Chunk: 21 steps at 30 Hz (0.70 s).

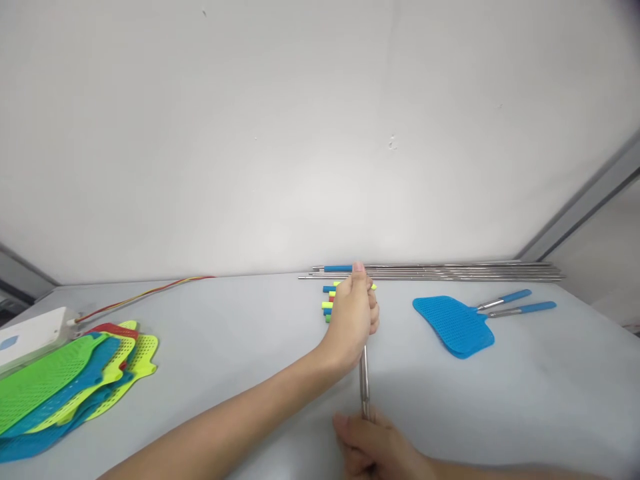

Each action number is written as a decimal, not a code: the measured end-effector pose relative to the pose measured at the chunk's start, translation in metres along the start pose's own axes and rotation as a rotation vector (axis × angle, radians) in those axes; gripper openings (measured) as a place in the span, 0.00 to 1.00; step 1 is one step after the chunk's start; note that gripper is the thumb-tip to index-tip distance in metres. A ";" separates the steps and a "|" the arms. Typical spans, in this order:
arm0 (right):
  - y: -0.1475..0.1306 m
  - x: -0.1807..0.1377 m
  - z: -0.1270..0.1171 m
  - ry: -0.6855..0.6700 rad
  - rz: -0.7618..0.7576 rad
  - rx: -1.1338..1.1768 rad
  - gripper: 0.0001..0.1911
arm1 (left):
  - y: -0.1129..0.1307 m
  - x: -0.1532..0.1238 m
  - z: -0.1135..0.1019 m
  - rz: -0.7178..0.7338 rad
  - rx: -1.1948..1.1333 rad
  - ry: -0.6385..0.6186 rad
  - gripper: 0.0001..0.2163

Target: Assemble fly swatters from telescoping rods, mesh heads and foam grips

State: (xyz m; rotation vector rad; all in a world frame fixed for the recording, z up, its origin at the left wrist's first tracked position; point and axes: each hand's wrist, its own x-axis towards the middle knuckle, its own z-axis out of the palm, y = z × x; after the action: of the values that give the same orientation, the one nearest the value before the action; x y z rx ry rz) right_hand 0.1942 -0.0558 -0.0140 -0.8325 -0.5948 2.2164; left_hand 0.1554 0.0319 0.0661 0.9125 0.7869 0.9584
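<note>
Metal rod [365, 377] stood in front of me above the counter [240, 340], running almost straight away from my body, between my two hands; my left hand [356, 313] was closed in a fist around its far end, thumb uppermost, while my right hand [373, 443] was curled about its near end, thumb and fingers drawn in; how the ends sat inside my grips I could not tell. Just past my left hand, and partly hidden by it, lay short coloured tubes [327, 319] in blue, yellow, red and green; behind them a bundle of thin rods [465, 272] stretched along the foot of the wall [310, 133], with a blue sleeve [338, 269] near my thumb. To my right lay blue swatters [455, 327], overlapping, their grips pointing away from me; far to my left, perforated heads [45, 380] in green, blue, yellow and red overlapped beside a white box [37, 333], near which ran red and yellow wires [145, 296].
</note>
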 end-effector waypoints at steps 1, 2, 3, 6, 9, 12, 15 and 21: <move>0.000 0.000 0.000 -0.003 -0.003 0.002 0.29 | 0.000 0.000 0.000 -0.002 -0.001 0.000 0.18; 0.001 0.000 -0.001 -0.008 -0.008 0.002 0.29 | 0.001 0.000 0.000 -0.005 -0.001 0.002 0.18; 0.001 0.000 -0.001 -0.014 -0.010 0.000 0.29 | 0.001 0.000 0.000 -0.007 -0.002 0.003 0.18; 0.001 0.000 -0.001 -0.014 -0.008 -0.001 0.29 | 0.000 0.000 0.001 0.000 -0.002 0.001 0.18; -0.001 -0.001 0.002 -0.010 0.005 -0.002 0.29 | -0.001 0.000 0.001 0.019 0.001 -0.016 0.19; -0.003 -0.002 0.004 -0.001 0.016 0.004 0.29 | -0.003 -0.001 0.000 0.013 0.013 -0.021 0.20; -0.003 -0.003 0.005 0.016 0.014 0.005 0.30 | -0.004 -0.001 0.001 0.012 0.018 -0.026 0.20; -0.004 -0.001 0.004 0.021 0.032 -0.001 0.31 | -0.004 -0.001 0.001 0.009 0.032 -0.015 0.20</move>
State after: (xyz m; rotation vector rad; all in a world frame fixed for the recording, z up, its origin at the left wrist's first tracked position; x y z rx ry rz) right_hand 0.1935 -0.0544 -0.0091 -0.8708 -0.5765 2.2332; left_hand 0.1571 0.0297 0.0635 0.9505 0.7884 0.9479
